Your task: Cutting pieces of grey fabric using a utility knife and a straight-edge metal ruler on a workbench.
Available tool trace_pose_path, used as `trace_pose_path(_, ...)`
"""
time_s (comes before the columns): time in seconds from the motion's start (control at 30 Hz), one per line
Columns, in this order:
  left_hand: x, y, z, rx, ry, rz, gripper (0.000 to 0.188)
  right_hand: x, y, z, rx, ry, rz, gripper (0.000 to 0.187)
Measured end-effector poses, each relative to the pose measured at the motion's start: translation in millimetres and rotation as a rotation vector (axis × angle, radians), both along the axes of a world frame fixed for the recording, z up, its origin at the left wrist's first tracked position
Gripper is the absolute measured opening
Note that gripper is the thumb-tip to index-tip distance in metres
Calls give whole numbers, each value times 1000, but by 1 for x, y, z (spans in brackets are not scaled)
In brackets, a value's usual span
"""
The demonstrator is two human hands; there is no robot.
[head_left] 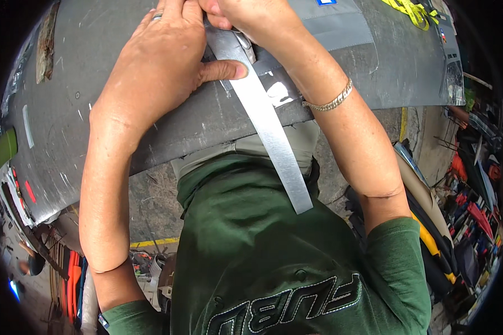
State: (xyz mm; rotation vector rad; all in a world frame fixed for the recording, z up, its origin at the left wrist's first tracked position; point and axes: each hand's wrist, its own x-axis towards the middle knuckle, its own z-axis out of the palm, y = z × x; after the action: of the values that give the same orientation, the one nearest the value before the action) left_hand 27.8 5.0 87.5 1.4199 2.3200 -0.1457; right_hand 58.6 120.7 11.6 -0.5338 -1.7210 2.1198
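Observation:
A long flat metal ruler point(274, 134) runs slantwise from under my hands over the near table edge, its lower end in front of my shirt. My left hand point(162, 67) holds it down, with the thumb laid across it and the fingers stretched toward the top edge of the view. Beside the ruler's upper end, my right hand point(251, 17) is closed, its fingers curled and partly cut off by the frame. What it grips is hidden. Under my right wrist, a shiny silvery piece point(247, 47) lies against the ruler; its kind is unclear.
The worn dark grey tabletop point(167, 134) carries a grey sheet point(341, 28), a yellow strap point(413, 11) at far right and a wooden strip point(46, 44) at far left. Rolls of material point(425, 195) and heaped goods stand at right. Another person point(31, 262) is at lower left.

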Motion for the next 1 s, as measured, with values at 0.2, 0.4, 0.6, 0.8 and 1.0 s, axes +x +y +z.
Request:
trace_pose_path(0.2, -1, -4, -5, 48, 39, -28, 94, 0, 1, 0, -78, 73, 58, 60)
trace_pose_path(0.4, -5, -6, -11, 78, 16, -36, 100, -1, -15, 19, 557, -295, -137, 57)
trace_pose_path(0.6, -5, -10, -13, 109, 49, -49, 104, 0, 5, 5, -128, -11, 52, 56)
trace_pose_path(0.8, -3, -11, -9, 134, 18, -24, 107, -1, -11, 24, -9, -246, -168, 55)
trace_pose_path(1.0, -20, -31, -69, 522, 157, -97, 99, 21, -1, 40, 78, 34, -191, 40)
